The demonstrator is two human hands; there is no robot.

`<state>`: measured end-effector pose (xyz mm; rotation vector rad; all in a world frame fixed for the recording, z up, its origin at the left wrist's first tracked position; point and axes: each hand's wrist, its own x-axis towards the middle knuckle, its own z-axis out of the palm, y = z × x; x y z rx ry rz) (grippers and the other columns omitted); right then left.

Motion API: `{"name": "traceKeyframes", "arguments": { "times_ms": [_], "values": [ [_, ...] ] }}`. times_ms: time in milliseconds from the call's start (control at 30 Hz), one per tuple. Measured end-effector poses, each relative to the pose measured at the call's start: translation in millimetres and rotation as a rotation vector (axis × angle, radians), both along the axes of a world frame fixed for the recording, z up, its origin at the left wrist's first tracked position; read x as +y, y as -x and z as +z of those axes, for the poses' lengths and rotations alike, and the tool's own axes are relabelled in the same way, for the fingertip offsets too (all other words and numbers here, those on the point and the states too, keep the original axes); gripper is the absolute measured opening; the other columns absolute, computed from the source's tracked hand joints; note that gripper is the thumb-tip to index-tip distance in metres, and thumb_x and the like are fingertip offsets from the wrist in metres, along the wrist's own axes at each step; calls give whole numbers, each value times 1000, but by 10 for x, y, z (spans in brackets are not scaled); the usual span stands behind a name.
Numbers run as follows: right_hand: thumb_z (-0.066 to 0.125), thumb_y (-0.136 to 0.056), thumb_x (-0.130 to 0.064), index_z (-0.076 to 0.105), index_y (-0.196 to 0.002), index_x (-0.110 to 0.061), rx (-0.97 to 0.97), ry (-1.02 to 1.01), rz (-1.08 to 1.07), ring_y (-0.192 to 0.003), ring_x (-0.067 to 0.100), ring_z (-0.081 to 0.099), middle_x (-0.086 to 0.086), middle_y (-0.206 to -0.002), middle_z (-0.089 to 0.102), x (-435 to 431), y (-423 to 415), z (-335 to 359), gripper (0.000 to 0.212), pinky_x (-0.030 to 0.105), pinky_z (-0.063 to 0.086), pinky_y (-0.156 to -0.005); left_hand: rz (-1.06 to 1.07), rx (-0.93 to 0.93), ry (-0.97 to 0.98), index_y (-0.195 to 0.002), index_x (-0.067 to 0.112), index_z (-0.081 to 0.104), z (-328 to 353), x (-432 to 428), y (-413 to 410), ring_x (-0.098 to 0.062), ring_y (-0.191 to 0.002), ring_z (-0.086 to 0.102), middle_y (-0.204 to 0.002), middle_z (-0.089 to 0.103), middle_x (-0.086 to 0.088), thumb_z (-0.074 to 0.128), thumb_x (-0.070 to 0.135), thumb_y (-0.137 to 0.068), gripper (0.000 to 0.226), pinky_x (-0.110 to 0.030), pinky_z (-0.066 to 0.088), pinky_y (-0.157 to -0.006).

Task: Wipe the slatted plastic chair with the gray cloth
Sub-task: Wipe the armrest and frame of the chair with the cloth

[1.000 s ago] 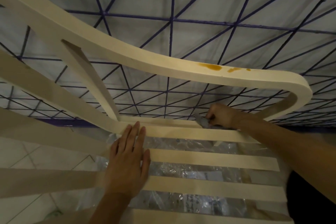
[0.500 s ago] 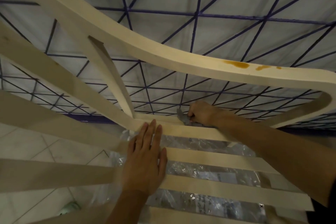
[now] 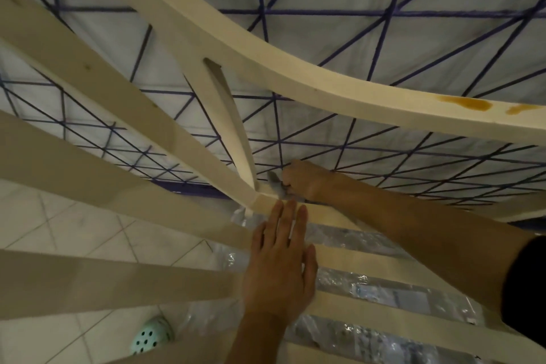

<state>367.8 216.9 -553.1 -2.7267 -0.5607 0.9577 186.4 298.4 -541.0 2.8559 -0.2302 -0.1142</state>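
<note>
The gray cloth (image 3: 275, 185) is bunched in the right hand (image 3: 302, 180), whose fingers are curled tight round it so that only a small fold shows at the knuckles. The hand presses this wad on the rearmost seat slat of the slatted plastic chair (image 3: 295, 75), right in the back corner where the slanted upright (image 3: 233, 127) meets the seat. The left hand (image 3: 277, 270) lies flat, fingers straight and close together, across the front slats just beside that corner, apparently to brace the chair.

The step in hand looks like wiping along the back edge of the seat. Having reached the corner, the next move probably calls for working the cloth into the joint at the foot of the upright, or turning back along the next slat forward. The orange stain (image 3: 466, 103) on the curved top rail is untouched and will likely need firmer rubbing.

A second ago the right hand and cloth were further toward the right end of the same slat; they have since slid left to the corner. The left hand has kept its flat rest on the slats.
</note>
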Motion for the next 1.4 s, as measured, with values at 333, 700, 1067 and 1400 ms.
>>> {"name": "traceKeyframes", "arguments": {
  "times_ms": [333,700,1067,1400],
  "values": [
    [54,-97,-19,68,-101,4,-32,-150,62,-99,31,64,21,-101,67,47,12,-73,27,33,47,-80,-11,-4,12,-154,21,20,-43,14,15,-13,-149,4,-162,10,5,27,41,-98,59,-37,12,-115],
    [60,-93,-15,71,-111,-8,4,-26,-272,-109,26,60,11,-116,67,-1520,339,104,22,22,37,-79,-5,-39,-14,-153,22,23,42,13,19,-12,-149,6,-161,13,7,21,44,-100,57,-38,7,-122],
    [57,-95,-13,71,-85,-31,-381,-782,-444,-75,4,66,-12,-79,72,-1205,1399,1361,26,26,51,-68,44,402,107,-115,12,64,1083,84,-117,-28,-107,61,-118,64,-10,47,19,-93,29,-40,51,-93],
    [55,-96,-7,73,-91,-13,-290,-1157,-561,-87,18,69,4,-84,73,-243,1756,2592,20,33,56,-76,34,-128,83,-95,18,71,3512,667,-150,-15,-74,65,-84,70,1,52,25,-93,20,-38,58,-73]
  ]
}}
